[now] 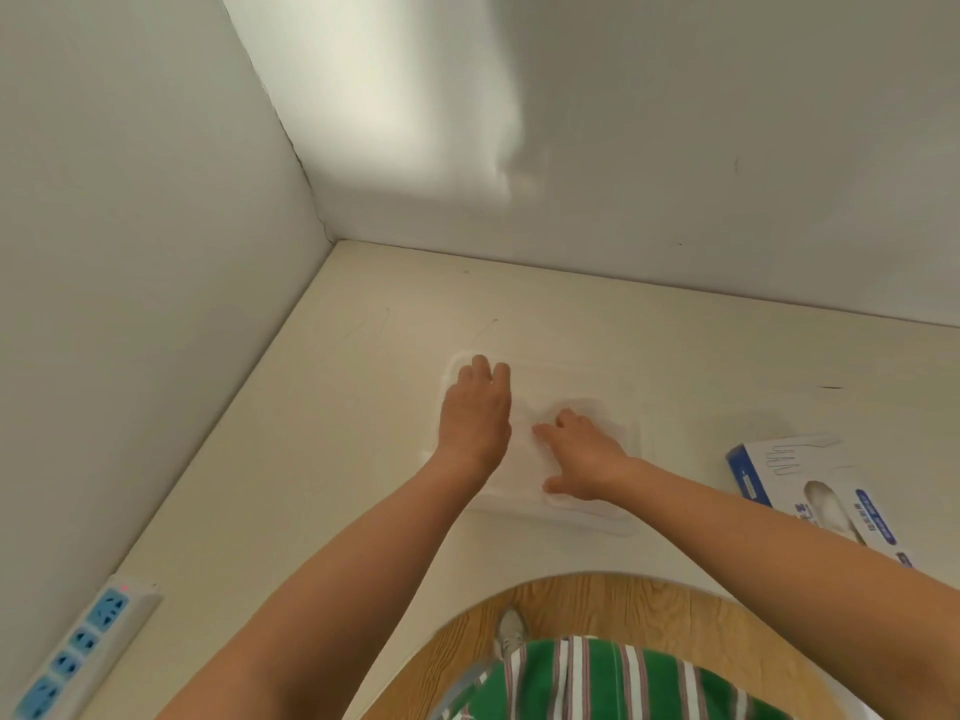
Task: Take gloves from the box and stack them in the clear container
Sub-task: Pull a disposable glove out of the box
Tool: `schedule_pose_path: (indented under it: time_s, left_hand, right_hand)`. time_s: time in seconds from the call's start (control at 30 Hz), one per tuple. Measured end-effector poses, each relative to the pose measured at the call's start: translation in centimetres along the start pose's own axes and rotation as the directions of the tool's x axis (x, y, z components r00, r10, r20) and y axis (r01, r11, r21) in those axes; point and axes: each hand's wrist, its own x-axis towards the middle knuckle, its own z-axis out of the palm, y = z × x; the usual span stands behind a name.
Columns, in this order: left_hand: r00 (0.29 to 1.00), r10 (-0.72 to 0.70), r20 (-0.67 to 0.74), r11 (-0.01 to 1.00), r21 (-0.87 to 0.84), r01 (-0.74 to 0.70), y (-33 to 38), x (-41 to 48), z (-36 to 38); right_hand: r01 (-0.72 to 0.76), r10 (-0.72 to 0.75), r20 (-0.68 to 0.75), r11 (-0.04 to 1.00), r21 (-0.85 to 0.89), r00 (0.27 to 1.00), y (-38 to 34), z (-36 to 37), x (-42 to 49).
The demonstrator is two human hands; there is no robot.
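Two hands lie flat over the middle of the table: the left hand (475, 410) rests palm-down, straight fingers reaching the far left corner of the clear container (626, 527), and the right hand (582, 454), fingers spread, presses on the pale gloves (524, 459) inside it; neither grasps anything. The gloves look thin, limp and almost weightless, probably slippery, so a light pinch at a cuff edge should serve. The glove box (821, 491) lies well to the right, a power strip (78, 652) near left.

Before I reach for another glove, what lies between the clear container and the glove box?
Head view: only bare table between container and box.
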Motion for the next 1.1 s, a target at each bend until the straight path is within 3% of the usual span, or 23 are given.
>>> schedule_pose_path:
  time_s: [0.07, 0.13, 0.23, 0.33, 0.47, 0.77, 0.87, 1.0, 1.1]
  left_hand:
    - [0.979, 0.184, -0.092, 0.983, -0.008, -0.185, 0.7, 0.2, 0.0]
    - [0.962, 0.274, 0.019, 0.959, -0.085, -0.271, 1.5, 0.4, 0.0]
    - [0.889, 0.142, 0.436, 0.989, -0.1, -0.109, 1.8, 0.6, 1.3]
    - [0.829, 0.026, 0.559, 0.999, 0.004, -0.034, 0.4, 0.3, 2.9]
    - [0.814, 0.005, 0.58, 1.0, 0.015, -0.017, -0.5, 0.3, 3.8]
    - [0.778, -0.029, 0.627, 0.998, 0.06, -0.01, -0.4, 0.8, 4.5]
    - [0.779, -0.038, 0.626, 0.999, 0.034, 0.022, -0.3, 0.7, 3.6]
    - [0.869, -0.049, 0.493, 0.999, 0.037, 0.035, 0.1, 1.0, 1.1]
    - [0.948, -0.072, 0.311, 0.996, -0.03, 0.086, 1.6, 1.1, -0.5]
  right_hand:
    - [-0.017, 0.017, 0.001, 1.0, -0.008, 1.0, -0.3, 0.5, 0.4]
    - [-0.018, 0.018, -0.017, 1.0, -0.01, 1.0, -0.5, 0.8, 0.6]
    - [-0.025, 0.025, -0.01, 1.0, 0.01, 1.0, -0.4, 0.8, 0.6]
    - [-0.056, 0.057, 0.018, 0.998, -0.027, 0.998, -0.2, 0.7, 0.3]
    - [-0.103, 0.11, 0.06, 0.989, -0.107, 0.992, -0.4, 0.7, 0.1]
    - [-0.137, 0.138, 0.02, 0.988, -0.068, 0.99, -0.6, 1.4, 0.6]
    - [-0.135, 0.135, 0.068, 0.991, -0.003, 0.989, -0.4, 1.0, 0.9]
    - [-0.101, 0.087, 0.123, 0.988, 0.113, 0.989, 0.1, -1.7, -0.1]
    - [0.002, 0.021, -0.076, 0.956, 0.294, 0.997, 0.9, -4.4, -2.1]
